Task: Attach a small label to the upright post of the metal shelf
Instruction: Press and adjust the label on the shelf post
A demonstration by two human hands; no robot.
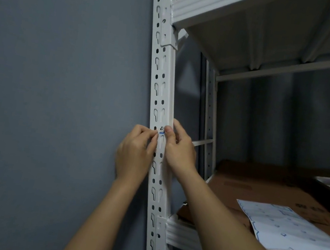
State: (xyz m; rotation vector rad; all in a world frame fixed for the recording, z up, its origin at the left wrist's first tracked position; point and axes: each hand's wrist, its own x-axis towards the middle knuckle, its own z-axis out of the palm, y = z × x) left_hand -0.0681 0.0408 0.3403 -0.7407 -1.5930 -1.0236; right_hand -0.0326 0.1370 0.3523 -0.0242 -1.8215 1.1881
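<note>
Up high, two hands, left hand and right hand, pinch one label on one post

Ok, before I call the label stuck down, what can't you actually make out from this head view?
- Label: both thumbs cover its ends; the handwritten mark is too small to read.
- Left hand and right hand: fingertips hidden behind the post.
- Label sheet on the cardboard: print blurred, right side cut off by the frame edge.
</note>
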